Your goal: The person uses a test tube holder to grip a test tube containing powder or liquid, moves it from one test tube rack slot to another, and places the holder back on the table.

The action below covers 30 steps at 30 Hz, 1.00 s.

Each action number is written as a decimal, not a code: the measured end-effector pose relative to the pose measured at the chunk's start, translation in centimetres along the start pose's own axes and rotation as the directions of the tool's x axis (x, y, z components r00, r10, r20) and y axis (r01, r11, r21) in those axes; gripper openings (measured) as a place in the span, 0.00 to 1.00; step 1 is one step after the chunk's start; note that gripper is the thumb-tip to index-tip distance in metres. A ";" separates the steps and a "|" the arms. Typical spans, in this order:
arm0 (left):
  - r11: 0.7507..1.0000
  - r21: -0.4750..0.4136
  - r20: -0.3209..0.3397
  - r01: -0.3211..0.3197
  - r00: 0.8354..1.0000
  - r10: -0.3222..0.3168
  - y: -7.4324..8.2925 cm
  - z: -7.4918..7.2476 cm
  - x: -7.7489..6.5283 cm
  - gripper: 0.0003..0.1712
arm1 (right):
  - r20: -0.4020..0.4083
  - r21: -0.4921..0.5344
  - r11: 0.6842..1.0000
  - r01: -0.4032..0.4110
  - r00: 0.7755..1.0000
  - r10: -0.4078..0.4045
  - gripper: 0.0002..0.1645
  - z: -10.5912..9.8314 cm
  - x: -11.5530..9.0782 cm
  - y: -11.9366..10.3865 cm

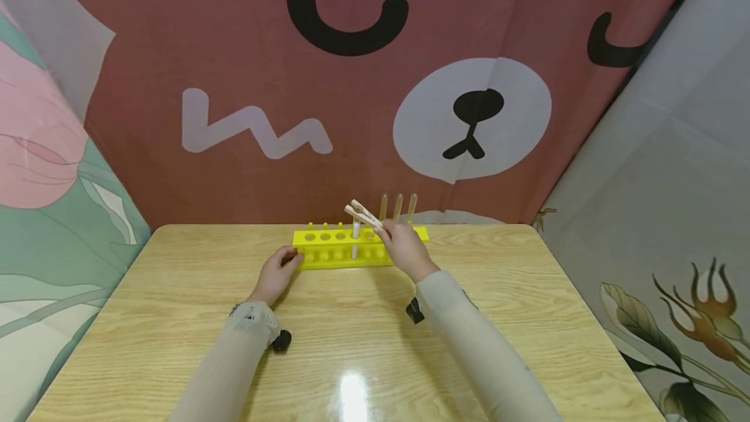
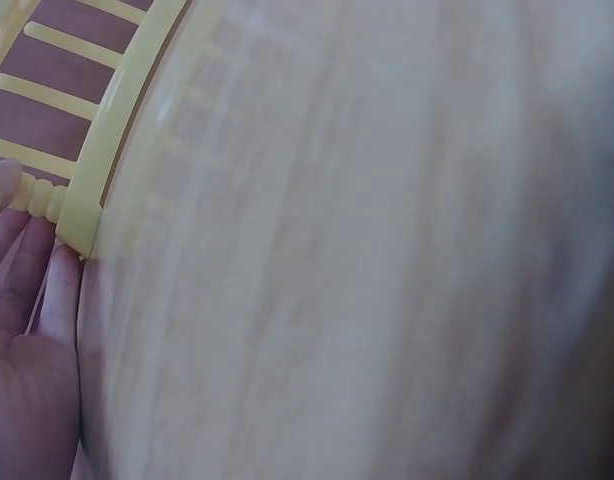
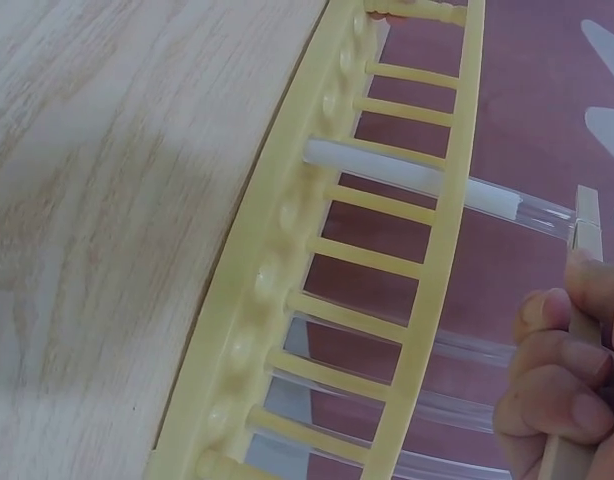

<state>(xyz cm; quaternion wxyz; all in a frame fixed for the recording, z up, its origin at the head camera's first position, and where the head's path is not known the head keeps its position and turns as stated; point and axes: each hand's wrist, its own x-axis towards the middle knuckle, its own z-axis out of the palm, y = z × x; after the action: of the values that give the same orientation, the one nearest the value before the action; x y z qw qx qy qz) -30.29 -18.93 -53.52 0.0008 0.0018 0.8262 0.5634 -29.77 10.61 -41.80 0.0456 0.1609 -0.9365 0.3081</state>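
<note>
A yellow test tube rack (image 1: 336,265) stands along the back of the table. My left hand (image 1: 274,277) grips the rack's left end; in the left wrist view, thumb and fingers lie about its end post (image 2: 42,198). In my right hand (image 1: 406,249) is a wooden test tube clamp (image 1: 364,215), held by its handle. The clamp's jaws are at the top of a glass test tube holding white contents (image 3: 377,167). That tube stands in a middle hole of the rack, its lower end at the base in the right wrist view.
Three transparent test tubes (image 1: 398,206) stand at the rack's right side, behind my right hand. Several yellow pegs (image 1: 325,225) stick up along its back edge. The wood-grain table (image 1: 328,350) reaches a printed curtain (image 1: 252,181) just behind the rack.
</note>
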 end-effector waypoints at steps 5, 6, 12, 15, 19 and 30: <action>1.000 0.009 -0.003 -0.004 1.000 0.004 0.0 0.1 -0.1 0.20 | 0.009 0.000 1.000 -0.005 1.000 0.005 0.17 0.2 -0.1 0.2; 1.000 0.010 -0.004 -0.005 1.000 0.005 0.0 0.2 0.0 0.20 | 0.011 0.004 1.000 -0.009 1.000 0.009 0.16 0.2 -0.1 0.3; 1.000 0.010 -0.007 -0.005 1.000 0.005 0.0 0.2 0.0 0.21 | 0.017 -0.004 1.000 -0.014 1.000 0.014 0.16 0.5 -0.2 0.5; 1.000 0.009 -0.006 -0.009 1.000 0.009 -0.1 0.1 -0.1 0.21 | 0.022 -0.007 1.000 -0.015 1.000 0.015 0.16 0.5 -0.2 0.5; 1.000 0.010 -0.001 -0.007 1.000 0.007 0.0 0.1 -0.1 0.21 | 0.037 -0.002 1.000 -0.025 0.999 0.025 0.18 0.7 -0.2 0.6; 1.000 0.005 -0.006 -0.001 1.000 0.001 -0.1 0.1 0.1 0.20 | 0.027 -0.014 1.000 -0.013 1.000 0.014 0.15 1.0 -0.4 0.7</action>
<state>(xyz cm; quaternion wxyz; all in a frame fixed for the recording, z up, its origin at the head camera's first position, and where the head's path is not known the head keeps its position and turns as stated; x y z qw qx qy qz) -30.38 -18.86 -53.69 -0.0019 0.0004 0.8276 0.5614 -29.60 10.71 -43.08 0.0319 0.1585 -0.9403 0.2995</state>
